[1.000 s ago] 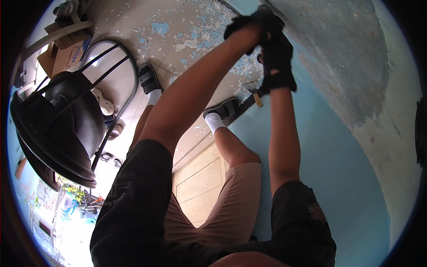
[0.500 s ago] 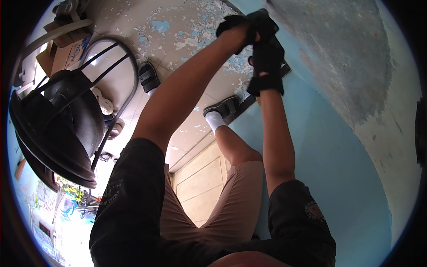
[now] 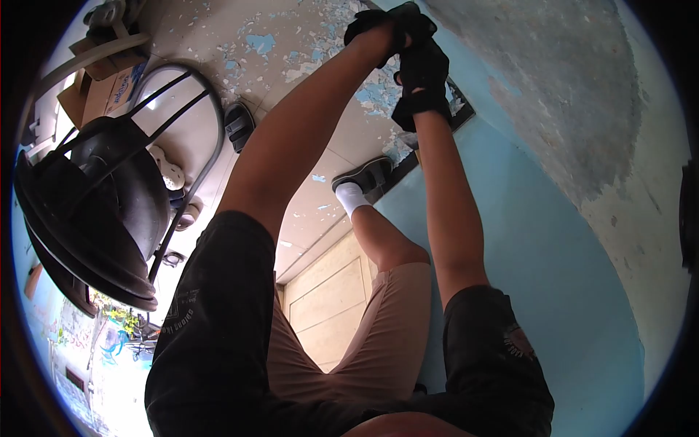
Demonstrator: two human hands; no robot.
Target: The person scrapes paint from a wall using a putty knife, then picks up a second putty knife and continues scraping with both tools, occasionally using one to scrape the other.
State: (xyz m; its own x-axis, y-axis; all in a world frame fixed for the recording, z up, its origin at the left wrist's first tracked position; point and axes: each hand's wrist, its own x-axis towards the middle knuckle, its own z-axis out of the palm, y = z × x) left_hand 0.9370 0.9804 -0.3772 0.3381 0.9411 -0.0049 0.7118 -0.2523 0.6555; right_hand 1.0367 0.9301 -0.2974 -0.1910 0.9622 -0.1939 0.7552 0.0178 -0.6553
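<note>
My left hand (image 3: 382, 35) and my right hand (image 3: 424, 73) are together at the top of the head view, both in black gloves with a strap at the wrist. My arms stretch out toward the foot of the wall. The fingers look curled in, with the left hand just beyond the right and touching or nearly touching it. Whatever they grip is dark and cannot be told from the gloves. Beside them is the light blue wall (image 3: 531, 218) with a large bare grey patch (image 3: 553, 80). Peeled paint flakes (image 3: 309, 62) lie on the tiled floor under the hands.
A black chair (image 3: 87, 197) with a metal frame stands at the left. Behind it are a cardboard box (image 3: 113, 91) and a pale clog (image 3: 169, 169). My feet are in dark sandals (image 3: 368, 175) on the floor. A dark skirting strip (image 3: 459, 109) runs along the wall.
Both gloved hands have shifted a little up and to the left in the picture, staying together. My feet, the chair and the box are almost unchanged.
</note>
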